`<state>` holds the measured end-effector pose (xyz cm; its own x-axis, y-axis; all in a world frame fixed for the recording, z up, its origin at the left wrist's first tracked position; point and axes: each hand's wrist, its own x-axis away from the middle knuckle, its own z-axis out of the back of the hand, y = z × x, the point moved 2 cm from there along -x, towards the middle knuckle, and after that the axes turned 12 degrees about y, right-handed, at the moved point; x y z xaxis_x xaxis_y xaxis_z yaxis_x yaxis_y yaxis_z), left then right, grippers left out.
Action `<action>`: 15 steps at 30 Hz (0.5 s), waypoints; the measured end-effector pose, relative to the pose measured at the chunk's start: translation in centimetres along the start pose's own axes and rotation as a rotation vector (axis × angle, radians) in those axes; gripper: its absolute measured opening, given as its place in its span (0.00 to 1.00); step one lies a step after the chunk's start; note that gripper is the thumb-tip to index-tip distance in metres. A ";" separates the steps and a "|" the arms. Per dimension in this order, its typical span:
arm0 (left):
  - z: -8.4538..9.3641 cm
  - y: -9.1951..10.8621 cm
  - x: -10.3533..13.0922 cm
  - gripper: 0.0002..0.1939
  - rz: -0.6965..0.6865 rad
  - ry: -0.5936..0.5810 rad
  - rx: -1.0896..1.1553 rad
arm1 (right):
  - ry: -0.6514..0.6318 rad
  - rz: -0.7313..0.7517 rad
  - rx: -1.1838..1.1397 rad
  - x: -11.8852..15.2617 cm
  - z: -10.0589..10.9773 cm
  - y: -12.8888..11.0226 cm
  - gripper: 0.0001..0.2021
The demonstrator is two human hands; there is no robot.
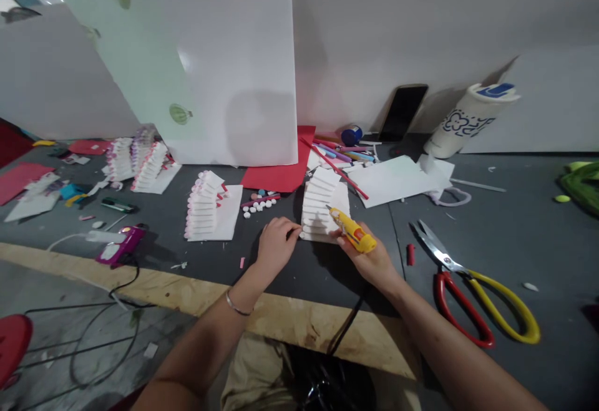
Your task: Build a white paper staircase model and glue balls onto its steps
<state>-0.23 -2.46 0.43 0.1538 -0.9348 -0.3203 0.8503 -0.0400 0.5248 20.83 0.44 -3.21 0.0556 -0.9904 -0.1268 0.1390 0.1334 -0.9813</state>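
Observation:
My right hand (369, 260) is wrapped round a yellow glue gun (353, 231), its dark tip over a white card (340, 202) with a curved row of folded white strips (317, 206). My left hand (277, 246) is at the card's lower left corner, fingers pinched together; whatever is between the fingertips is too small to make out. Small white round pieces (255, 209) lie just above my left hand. To the left rests a similar card (228, 217), whose strips end in pink-and-white round pieces.
Large scissors (449, 264) with red and yellow handles lie open at right. A phone (403, 111) and white cup (468, 121) stand behind. Red paper (276, 177), coloured pens (344, 152) and a magenta power socket (120, 244) are on the table.

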 end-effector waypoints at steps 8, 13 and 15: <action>4.0 -3.5 -2.0 0.07 0.118 0.270 0.072 | 0.010 0.010 0.008 0.1 0.3 0.3 0.11; 6.5 -6.4 -2.2 0.09 0.174 0.268 -0.134 | 0.042 0.072 0.051 0.2 0.7 0.2 0.09; 6.6 -7.0 -1.9 0.10 0.140 0.204 -0.249 | 0.074 0.078 0.009 0.2 0.8 0.1 0.09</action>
<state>-9.85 -2.72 2.55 0.3534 -0.8343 -0.4231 0.9068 0.1943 0.3742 21.61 0.30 -3.18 -0.0069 -0.9769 -0.2135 0.1456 0.2102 -0.9668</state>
